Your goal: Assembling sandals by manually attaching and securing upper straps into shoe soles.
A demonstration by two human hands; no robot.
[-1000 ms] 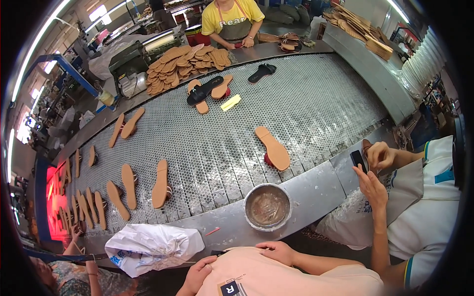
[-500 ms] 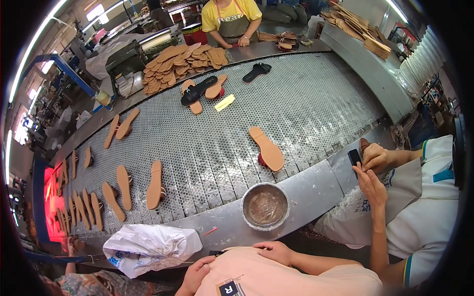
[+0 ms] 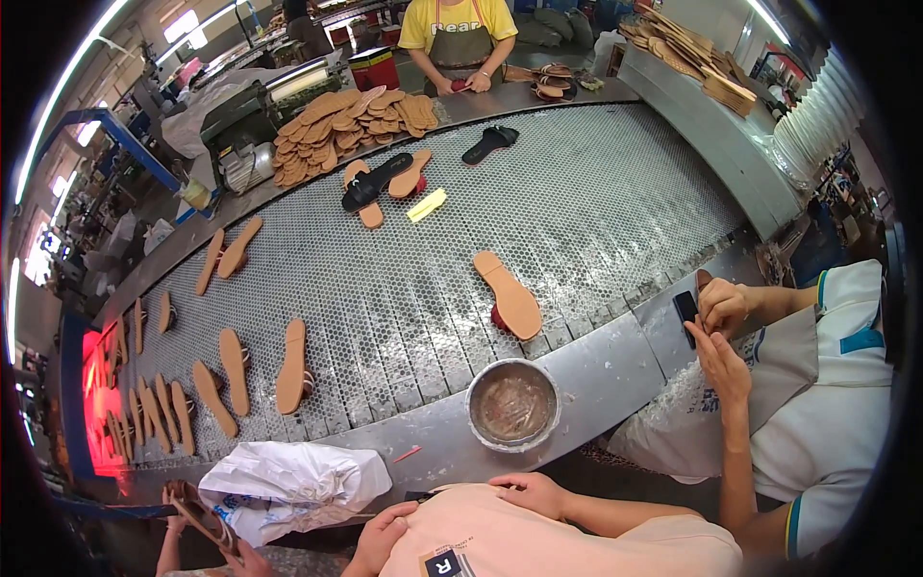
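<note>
We record our left hand point(image 3: 386, 531) and right hand point(image 3: 540, 494) apart, loose on the shirt point(image 3: 558, 540), nothing taken up; bowl point(image 3: 511, 444) at the near edge of the conveyor point(image 3: 423, 279), nearest sandal point(image 3: 511, 300) untouched beyond, sole up.

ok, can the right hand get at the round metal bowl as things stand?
Probably yes: the right hand rests on the shirt front, the bowl stands ahead on the metal ledge, and nothing visible blocks the way.
</note>
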